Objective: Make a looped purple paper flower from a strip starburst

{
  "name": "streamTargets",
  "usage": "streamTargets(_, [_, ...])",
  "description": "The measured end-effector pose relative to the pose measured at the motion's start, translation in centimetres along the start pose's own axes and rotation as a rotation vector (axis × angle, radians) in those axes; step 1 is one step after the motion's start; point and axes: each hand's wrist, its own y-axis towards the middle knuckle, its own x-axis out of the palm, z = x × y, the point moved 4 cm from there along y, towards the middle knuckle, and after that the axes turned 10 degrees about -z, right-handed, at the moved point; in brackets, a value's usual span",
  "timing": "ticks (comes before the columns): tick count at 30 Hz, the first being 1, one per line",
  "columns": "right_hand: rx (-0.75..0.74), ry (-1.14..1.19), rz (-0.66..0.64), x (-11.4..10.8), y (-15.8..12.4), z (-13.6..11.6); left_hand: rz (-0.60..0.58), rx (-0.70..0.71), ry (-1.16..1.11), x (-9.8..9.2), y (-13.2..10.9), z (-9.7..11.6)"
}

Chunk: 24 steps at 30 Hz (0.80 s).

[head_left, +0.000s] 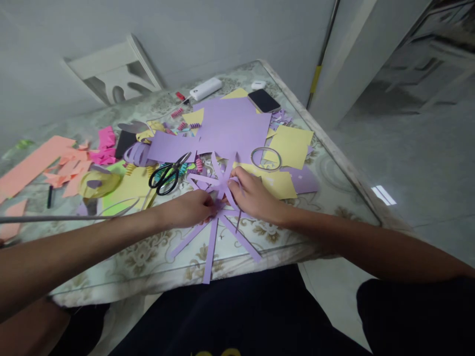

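Observation:
Several purple paper strips (212,247) fan out from one middle like a star, close to the table's front edge. My left hand (198,207) pinches them from the left side, near the middle. From the right, my right hand (250,195) has its thumb and fingers closed on a strip at the same middle; the fingertips are partly hidden by the paper. Just beyond my left hand lie black-handled scissors (168,175). A roll of tape (266,158) lies flat beyond my right hand, over purple and yellow paper.
Large purple sheets (233,126) and yellow sheets (293,146) cover the far part of the table. A phone (264,101), a white power bank (206,89) and a white earbud case (259,85) lie behind. Orange paper (37,163) and pink scraps (106,146) lie left. A chair (111,69) stands behind.

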Motion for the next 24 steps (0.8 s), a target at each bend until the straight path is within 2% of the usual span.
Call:
streamTargets(4, [-0.01, -0.027, 0.007, 0.0, -0.1, -0.2, -0.005, -0.013, 0.023, 0.0, 0.3, 0.2])
streamTargets(12, [-0.029, -0.144, 0.036, -0.1, -0.2, -0.1, -0.031, -0.098, 0.118, -0.7, 0.1, 1.9])
streamTargets(16, [-0.029, -0.143, 0.039, -0.1, -0.2, -0.1, -0.047, -0.069, 0.149, -1.0, 0.3, 2.3])
streamTargets(24, [-0.023, -0.131, 0.038, -0.2, -0.3, -0.4, -0.066, -0.107, 0.033, -1.0, 0.6, 2.0])
